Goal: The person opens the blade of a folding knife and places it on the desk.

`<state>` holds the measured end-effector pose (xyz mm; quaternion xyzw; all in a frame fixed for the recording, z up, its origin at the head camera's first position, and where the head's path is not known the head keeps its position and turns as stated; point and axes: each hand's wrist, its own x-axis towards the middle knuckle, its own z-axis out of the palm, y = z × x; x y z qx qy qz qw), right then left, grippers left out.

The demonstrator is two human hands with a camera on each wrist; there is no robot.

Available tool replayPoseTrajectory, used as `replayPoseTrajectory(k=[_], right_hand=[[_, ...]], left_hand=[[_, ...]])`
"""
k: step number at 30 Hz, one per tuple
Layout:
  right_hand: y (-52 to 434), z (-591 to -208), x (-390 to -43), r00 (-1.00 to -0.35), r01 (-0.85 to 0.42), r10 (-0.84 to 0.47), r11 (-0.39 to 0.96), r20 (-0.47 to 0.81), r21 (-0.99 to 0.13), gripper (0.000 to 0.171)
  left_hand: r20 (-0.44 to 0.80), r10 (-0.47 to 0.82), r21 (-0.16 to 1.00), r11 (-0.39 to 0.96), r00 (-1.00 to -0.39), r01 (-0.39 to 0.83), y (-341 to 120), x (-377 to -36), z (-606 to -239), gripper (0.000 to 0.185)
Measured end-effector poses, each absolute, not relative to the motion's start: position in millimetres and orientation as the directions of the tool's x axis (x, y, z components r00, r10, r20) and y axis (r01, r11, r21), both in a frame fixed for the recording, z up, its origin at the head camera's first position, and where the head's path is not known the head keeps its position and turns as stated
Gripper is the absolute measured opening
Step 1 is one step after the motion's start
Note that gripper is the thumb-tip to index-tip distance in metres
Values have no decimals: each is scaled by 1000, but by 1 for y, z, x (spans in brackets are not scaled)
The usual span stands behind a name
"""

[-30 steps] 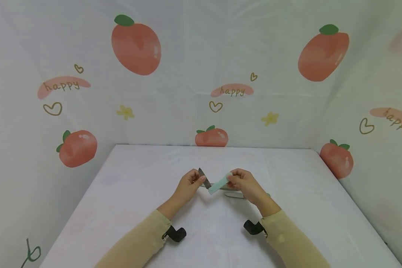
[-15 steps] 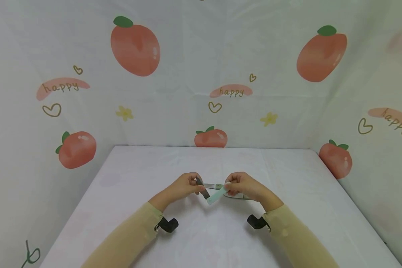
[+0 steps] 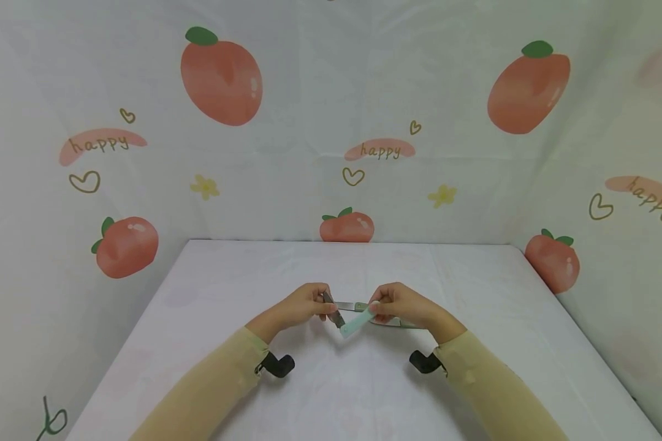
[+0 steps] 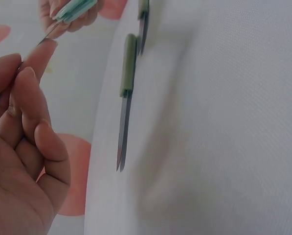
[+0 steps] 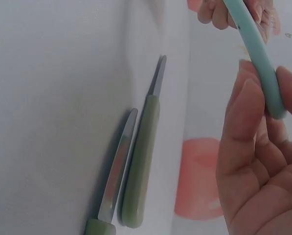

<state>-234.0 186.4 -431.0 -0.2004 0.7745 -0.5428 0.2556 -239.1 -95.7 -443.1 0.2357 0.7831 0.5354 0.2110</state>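
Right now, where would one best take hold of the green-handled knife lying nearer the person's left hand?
Probably by its green handle, pinched across its sides from above: the knife lies flat on the table, and its bare blade points away from the handle.

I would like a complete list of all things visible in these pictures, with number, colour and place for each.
Small knife with light blue plastic handle and grey metal blade: 1, held above the table between both hands.
Knives with green handles and metal blades: 2, lying side by side on the table behind the hands, pointing opposite ways.
Table with white cloth: 1, white, fills the lower middle.
Backdrop printed with peaches and the word happy: 1, pale with orange-pink prints, behind and at both sides.
Black wrist cameras: 2, one under each wrist.
Beige sleeves: 2, on both forearms.
Left hand: pinches the blade end.
Right hand: grips the blue handle.
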Motion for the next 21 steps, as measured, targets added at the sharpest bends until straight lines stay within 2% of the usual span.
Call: replayPoseTrajectory(k=[3, 6, 10, 13, 18, 21], right_hand=[[186, -431, -235, -816, -19, -553, 317, -168, -948, 19], [185, -430, -235, -851, -5, -503, 293, -150, -956, 21], [182, -433, -236, -912, 12, -396, 232, -106, -973, 20], [178, -438, -238, -953, 31, -293, 158, -76, -987, 19], [168, -443, -238, -988, 77, -135, 19, -79, -997, 17], [162, -444, -237, -994, 90, -66, -47, -87, -995, 15]], left_hand=[[-63, 578, 945, 296, -813, 137, -96, -241, -444, 13], [-27, 524, 948, 284, -851, 144, -96, -242, -444, 14], [29, 387, 960, 245, -922, 133, -96, -243, -445, 13], [58, 267, 980, 168, -962, 106, -92, -244, -447, 13], [107, 106, 993, 47, -989, 113, -81, -245, -452, 12], [140, 31, 989, 34, -990, 141, -75, -244, -454, 12]])
